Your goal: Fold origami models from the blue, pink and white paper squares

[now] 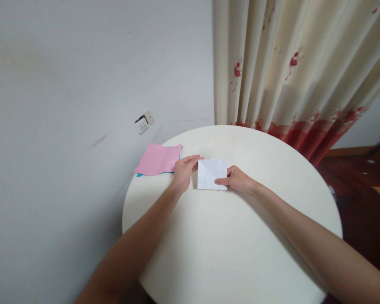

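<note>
A folded sheet of white paper [207, 173], nearly square, is held just above the round white table [240, 245]. My right hand [237, 178] grips its right edge, with the thumb lying on the front and the other fingers behind it. At the upper left corner is my left hand [184, 171], its fingers drawn together and the fingertips reaching behind that corner. How firmly the left fingers pinch the paper is hard to see. Left of that hand lies a creased pink sheet of paper [160, 159], with blue paper [139, 175] showing from under its edges.
A pale wall [66, 105] with a socket [141, 125] runs along the table's left side. Behind the table hangs a cream curtain [272, 76] with red flower prints. Dark reddish floor [351, 181] shows at the right.
</note>
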